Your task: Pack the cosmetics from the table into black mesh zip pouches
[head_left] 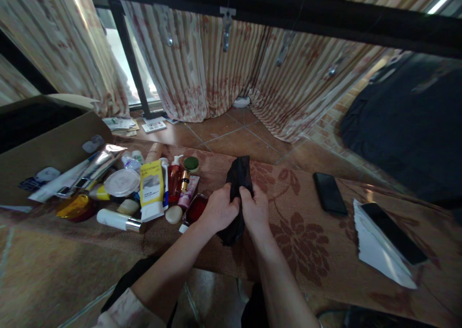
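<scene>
Both hands grip a crumpled bundle of thin black material over the middle of the table; I cannot tell whether it is a bag or cloth. My left hand pinches its left side, fingers curled and thumb on top. On the opposite side, my right hand is closed with its thumb pressed down close to the left thumb. The bundle sticks out beyond and below the hands. Nearest the left hand lies a dark red bottle, beside a round whitish item and a yellow-and-white tube.
Several cosmetics, including a red pump bottle, a clear round-lidded jar and a white bottle, crowd the left side before a cardboard box. Rightward lie a black phone and another dark phone on white paper.
</scene>
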The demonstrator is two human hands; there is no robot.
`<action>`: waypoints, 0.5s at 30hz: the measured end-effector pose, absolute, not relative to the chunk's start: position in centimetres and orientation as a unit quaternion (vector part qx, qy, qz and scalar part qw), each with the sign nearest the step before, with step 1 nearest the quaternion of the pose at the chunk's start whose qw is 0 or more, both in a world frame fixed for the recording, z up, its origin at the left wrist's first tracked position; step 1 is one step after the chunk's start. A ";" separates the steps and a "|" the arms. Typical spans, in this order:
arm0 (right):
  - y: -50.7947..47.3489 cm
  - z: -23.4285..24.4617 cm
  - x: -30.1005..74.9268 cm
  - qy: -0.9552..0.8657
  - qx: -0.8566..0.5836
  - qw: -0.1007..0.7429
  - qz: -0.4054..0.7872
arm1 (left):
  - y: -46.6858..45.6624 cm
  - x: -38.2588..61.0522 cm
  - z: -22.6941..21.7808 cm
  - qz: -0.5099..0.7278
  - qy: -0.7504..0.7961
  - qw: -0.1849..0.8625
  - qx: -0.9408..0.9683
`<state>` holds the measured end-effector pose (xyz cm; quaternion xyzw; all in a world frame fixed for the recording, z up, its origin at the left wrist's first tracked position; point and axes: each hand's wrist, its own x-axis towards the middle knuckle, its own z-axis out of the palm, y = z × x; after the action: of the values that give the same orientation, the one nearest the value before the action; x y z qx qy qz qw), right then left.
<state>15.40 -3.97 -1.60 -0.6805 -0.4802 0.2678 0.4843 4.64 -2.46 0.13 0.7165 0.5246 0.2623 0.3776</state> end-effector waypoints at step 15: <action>-4.0 -1.3 15.4 -0.480 -0.683 0.475 0.279 | -2.6 4.6 0.0 0.267 0.516 0.372 0.723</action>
<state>15.40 -3.97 -1.27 -0.6827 -0.4800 0.2790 0.4751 4.62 -2.55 0.01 0.7233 0.5164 0.2672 0.3725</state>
